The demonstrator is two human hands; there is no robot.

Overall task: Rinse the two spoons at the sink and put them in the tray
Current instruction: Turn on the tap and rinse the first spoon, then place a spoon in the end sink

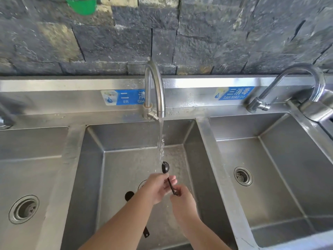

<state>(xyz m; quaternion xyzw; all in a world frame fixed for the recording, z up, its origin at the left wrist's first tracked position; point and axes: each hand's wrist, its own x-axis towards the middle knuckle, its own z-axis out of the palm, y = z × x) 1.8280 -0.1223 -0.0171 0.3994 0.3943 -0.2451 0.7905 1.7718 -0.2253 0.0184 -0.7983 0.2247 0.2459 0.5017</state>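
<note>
1. Middle basin [126,141] of a three-basin stainless steel sink: we stand over it, and both our forearms reach in above its floor.
2. Gooseneck faucet [155,87], mounted on the back ledge behind the middle basin: it is running, and a water stream [160,141] falls from its spout straight down.
3. Black spoon [168,177], first of two: we hold it up in the stream, bowl uppermost and directly under the falling water, handle slanting down toward our right.
4. Left hand [156,188]: our fingers are closed around the upper part of the spoon's handle, just below the bowl.
5. Right hand [182,201]: our fingertips pinch the lower end of the same handle, so both hands grip the one spoon.
6. Second black spoon [130,195]: it lies on the floor of the middle basin, mostly hidden under our left forearm; its bowl shows to the left of the arm and its handle end shows below the arm.
7. Left basin [36,177] and right basin [270,159]: each shows a round metal drain strainer.
8. Second faucet [297,78]: it stands behind the right basin, no water visible.
9. Two blue labels [234,93] with white characters: stuck on the steel backsplash.
10. Dark stone wall [180,33]: it rises behind the sink.
</note>
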